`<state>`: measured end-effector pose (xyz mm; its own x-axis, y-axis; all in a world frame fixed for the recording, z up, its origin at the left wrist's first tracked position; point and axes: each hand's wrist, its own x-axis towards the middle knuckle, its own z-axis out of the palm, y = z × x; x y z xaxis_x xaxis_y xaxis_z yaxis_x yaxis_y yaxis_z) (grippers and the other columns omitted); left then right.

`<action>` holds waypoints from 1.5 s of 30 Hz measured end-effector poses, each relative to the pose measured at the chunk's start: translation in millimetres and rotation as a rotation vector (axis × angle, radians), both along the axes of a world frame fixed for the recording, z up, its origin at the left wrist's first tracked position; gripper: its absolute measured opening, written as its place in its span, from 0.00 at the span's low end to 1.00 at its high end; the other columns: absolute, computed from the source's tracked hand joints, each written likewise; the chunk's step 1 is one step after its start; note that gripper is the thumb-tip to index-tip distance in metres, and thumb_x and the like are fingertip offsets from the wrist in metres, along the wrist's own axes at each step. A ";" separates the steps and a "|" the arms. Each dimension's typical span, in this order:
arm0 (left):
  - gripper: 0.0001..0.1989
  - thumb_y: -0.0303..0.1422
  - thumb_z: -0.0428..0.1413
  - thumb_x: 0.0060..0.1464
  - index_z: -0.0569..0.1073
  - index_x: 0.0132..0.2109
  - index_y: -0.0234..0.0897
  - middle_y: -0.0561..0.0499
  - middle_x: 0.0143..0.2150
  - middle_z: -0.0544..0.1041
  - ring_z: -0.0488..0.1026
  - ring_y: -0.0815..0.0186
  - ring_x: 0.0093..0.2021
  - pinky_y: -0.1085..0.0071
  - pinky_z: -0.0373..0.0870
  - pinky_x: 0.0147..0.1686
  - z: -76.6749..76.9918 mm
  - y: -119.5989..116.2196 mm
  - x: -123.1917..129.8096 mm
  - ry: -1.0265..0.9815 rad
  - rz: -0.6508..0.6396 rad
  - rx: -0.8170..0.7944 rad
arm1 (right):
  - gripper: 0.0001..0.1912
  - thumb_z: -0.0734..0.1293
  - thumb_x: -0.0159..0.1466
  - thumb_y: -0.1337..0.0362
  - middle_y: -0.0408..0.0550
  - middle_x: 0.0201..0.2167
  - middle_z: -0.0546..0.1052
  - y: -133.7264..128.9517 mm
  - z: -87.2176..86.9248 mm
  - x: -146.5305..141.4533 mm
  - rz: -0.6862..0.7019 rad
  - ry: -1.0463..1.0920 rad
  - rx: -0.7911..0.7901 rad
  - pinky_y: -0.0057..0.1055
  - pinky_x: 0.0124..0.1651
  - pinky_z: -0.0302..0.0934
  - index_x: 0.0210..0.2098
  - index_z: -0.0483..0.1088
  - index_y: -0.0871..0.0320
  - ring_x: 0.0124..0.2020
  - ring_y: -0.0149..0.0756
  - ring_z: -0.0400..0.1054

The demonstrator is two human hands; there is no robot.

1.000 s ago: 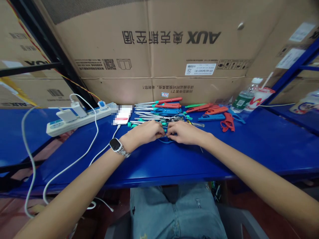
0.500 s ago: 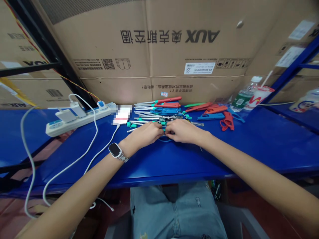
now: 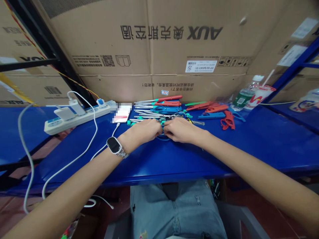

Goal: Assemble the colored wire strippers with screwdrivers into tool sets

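Observation:
My left hand (image 3: 147, 130) and my right hand (image 3: 183, 130) meet over the blue table, their fingers closed and almost touching. Whatever they grip is mostly hidden; a thin blue edge (image 3: 163, 138) shows just below the fingertips. Behind them lie long-nosed lighters with metal tubes, among them a red lighter (image 3: 169, 99) and a blue lighter (image 3: 167, 109). Bare metal tubes (image 3: 147, 116) with green parts and thin wires are heaped close to my knuckles. Right of my right hand is a clear rod-like piece (image 3: 198, 123).
Loose red casings (image 3: 216, 109) and a blue casing (image 3: 211, 116) lie to the right. Beyond them stand a bottle (image 3: 241, 99) and a cup with a straw (image 3: 259, 98). At left are a phone (image 3: 124, 114), a power strip (image 3: 87, 118) and white cables. Cardboard (image 3: 149, 66) rises behind.
Both hands stay together in the same place, with the left hand's fingers shifted slightly and its wrist turned a little. The view has moved slightly.

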<state>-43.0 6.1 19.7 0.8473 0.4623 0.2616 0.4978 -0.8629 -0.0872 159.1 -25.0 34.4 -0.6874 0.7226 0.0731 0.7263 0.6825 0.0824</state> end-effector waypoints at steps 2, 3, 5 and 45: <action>0.18 0.24 0.46 0.62 0.79 0.34 0.40 0.46 0.32 0.78 0.73 0.61 0.30 0.65 0.67 0.31 0.5 -2.6 0.0 0.105 -0.020 -0.014 | 0.11 0.63 0.68 0.70 0.52 0.38 0.81 -0.8 -2.7 1.3 0.017 -0.015 0.031 0.35 0.33 0.42 0.36 0.79 0.60 0.32 0.37 0.69; 0.18 0.23 0.45 0.63 0.79 0.36 0.39 0.45 0.35 0.78 0.73 0.60 0.32 0.65 0.68 0.33 0.0 -4.4 -1.0 0.145 -0.029 -0.007 | 0.12 0.63 0.68 0.70 0.52 0.38 0.81 -1.1 -4.3 2.0 0.027 -0.021 0.044 0.35 0.33 0.42 0.36 0.79 0.60 0.32 0.37 0.68; 0.18 0.24 0.45 0.65 0.80 0.39 0.36 0.44 0.38 0.78 0.75 0.59 0.37 0.64 0.71 0.38 -3.0 -8.4 -4.4 0.163 -0.036 0.031 | 0.12 0.63 0.69 0.70 0.52 0.38 0.80 -1.5 -7.5 3.1 0.046 -0.024 0.059 0.36 0.33 0.42 0.36 0.78 0.60 0.31 0.36 0.67; 0.22 0.23 0.46 0.66 0.74 0.61 0.35 0.41 0.52 0.74 0.75 0.55 0.50 0.55 0.75 0.49 -26.1 -35.4 -28.2 -0.029 0.011 -0.024 | 0.06 0.68 0.64 0.70 0.46 0.30 0.79 19.3 -3.2 8.9 -0.031 0.331 -0.358 0.28 0.34 0.55 0.33 0.79 0.60 0.30 0.31 0.69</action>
<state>-71.2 -29.3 -6.4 0.8342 0.4782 0.2746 0.5094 -0.8590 -0.0516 168.0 -5.7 31.2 -0.6467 0.7623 0.0269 0.6945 0.6030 -0.3925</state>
